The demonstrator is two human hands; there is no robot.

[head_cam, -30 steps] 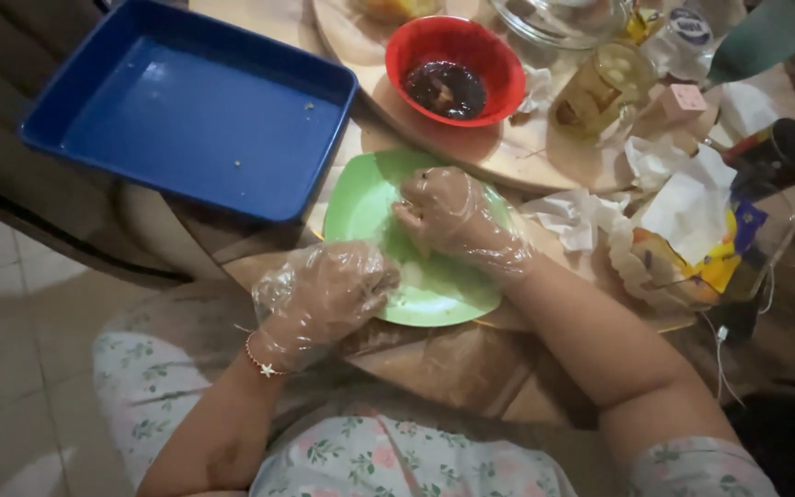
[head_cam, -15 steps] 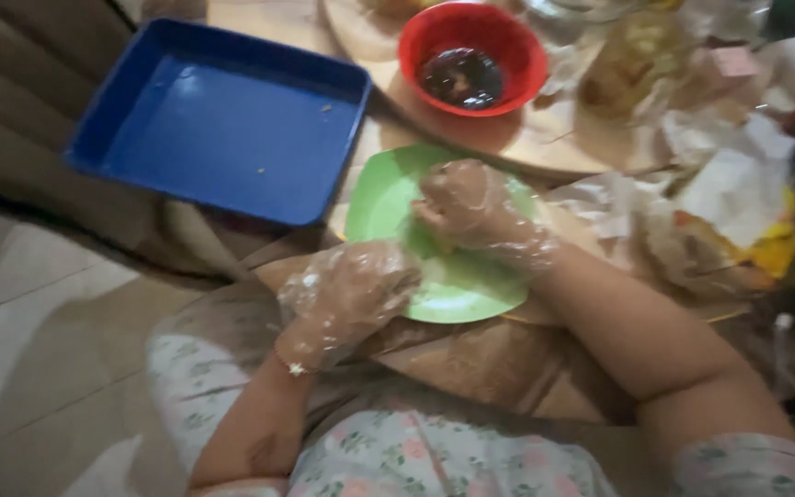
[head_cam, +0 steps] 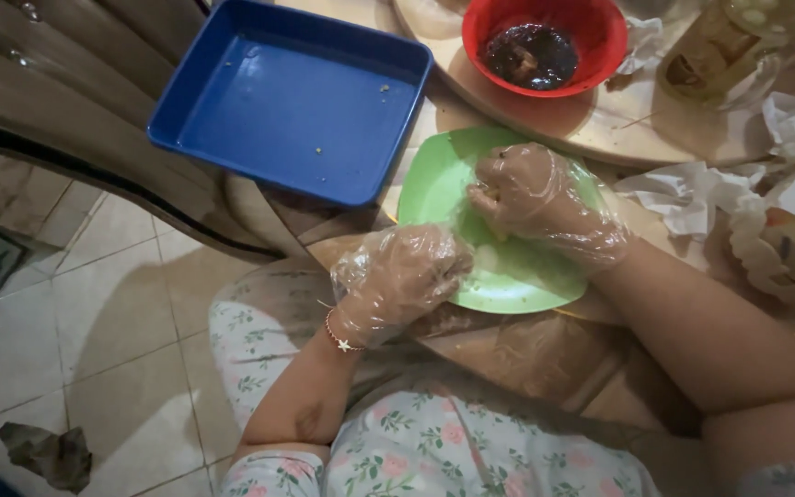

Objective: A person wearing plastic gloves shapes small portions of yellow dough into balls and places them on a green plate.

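- Wooden tabletop carries a green plate, blue tray, red bowl.
- Right hand, gloved, fingers curled on pale food.
- Left hand cupped at the rim; press gently.

Left hand, right hand curled

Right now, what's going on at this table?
A seated person in thin clear plastic gloves works over a round light-green plate. The right hand presses on something pale on the plate; what it is cannot be told. The left hand rests curled at the plate's near edge. A blue rectangular tray and a red bowl of dark sauce sit beyond.
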